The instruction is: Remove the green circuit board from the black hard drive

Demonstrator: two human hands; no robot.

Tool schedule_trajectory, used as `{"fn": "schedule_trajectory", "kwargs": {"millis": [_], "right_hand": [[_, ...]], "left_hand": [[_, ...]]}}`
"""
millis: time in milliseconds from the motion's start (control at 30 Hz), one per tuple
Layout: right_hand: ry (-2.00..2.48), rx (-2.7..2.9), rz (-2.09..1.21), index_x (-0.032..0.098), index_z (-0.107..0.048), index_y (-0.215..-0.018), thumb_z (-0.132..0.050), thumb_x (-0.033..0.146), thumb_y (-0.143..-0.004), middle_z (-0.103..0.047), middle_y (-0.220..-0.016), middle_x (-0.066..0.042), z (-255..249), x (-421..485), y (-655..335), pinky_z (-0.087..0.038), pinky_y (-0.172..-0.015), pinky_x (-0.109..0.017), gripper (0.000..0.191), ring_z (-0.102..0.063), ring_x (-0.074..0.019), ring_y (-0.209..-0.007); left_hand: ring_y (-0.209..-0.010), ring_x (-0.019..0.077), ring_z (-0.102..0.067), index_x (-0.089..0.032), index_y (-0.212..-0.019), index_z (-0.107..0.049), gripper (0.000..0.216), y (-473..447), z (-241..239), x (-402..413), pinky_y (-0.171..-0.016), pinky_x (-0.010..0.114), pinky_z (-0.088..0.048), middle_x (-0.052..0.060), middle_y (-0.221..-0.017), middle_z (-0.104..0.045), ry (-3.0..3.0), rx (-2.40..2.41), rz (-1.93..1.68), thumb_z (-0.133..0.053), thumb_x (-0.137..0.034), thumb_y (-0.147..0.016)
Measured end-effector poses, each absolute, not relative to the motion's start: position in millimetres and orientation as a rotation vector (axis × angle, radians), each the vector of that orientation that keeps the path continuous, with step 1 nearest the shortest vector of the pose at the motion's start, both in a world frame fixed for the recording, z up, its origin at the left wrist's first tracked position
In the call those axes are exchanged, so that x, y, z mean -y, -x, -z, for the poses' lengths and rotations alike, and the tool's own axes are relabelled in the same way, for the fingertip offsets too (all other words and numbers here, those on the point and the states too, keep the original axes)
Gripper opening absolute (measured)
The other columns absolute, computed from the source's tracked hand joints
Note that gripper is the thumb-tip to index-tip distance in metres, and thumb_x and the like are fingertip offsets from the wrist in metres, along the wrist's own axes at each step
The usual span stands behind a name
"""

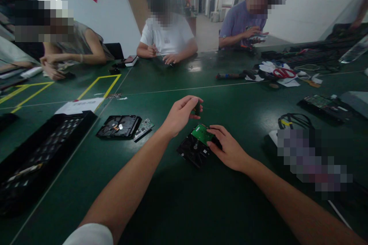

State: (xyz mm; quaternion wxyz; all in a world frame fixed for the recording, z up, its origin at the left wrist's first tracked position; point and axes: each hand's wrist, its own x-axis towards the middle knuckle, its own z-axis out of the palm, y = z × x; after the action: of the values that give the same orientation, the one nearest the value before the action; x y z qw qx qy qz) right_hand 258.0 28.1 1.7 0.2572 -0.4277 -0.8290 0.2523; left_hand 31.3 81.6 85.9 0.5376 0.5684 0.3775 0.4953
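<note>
A black hard drive (192, 152) with a green circuit board (201, 133) on its upper side lies on the table in front of me. My right hand (228, 148) grips its right side, thumb and fingertips at the board's edge. Just above the drive, my left hand (181, 115) is raised with its fingers closed around a small dark thing (197, 108), too dim to name. To the left rests another hard drive (119, 126), and a loose circuit board (144, 129) leans by its right edge.
A long black tray (43, 149) with small parts stands at left, paper (80, 106) behind it. On the right are a cable (296, 119), a partly blurred pale object (307, 157) and another drive with a board (323, 105). Several people sit across the green table (161, 88).
</note>
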Motion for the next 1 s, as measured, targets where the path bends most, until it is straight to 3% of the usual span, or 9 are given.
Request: {"fn": "schedule_trajectory", "kwargs": {"millis": [1000], "right_hand": [[1.169, 2.272, -0.658, 0.024, -0.053, -0.143, -0.053, 0.038, -0.105, -0.047, -0.153, -0.013, -1.8, -29.0, -258.0, -0.044, -0.116, -0.054, 0.04, -0.05, -0.03, -0.139]], "left_hand": [[-0.089, 0.0191, -0.068, -0.016, -0.107, -0.07, 0.031, -23.5, -85.4, -86.0, -0.07, 0.029, -0.062, 0.009, -0.093, -0.069, -1.482, -0.931, -1.183, -0.055, -0.042, -0.101]]}}
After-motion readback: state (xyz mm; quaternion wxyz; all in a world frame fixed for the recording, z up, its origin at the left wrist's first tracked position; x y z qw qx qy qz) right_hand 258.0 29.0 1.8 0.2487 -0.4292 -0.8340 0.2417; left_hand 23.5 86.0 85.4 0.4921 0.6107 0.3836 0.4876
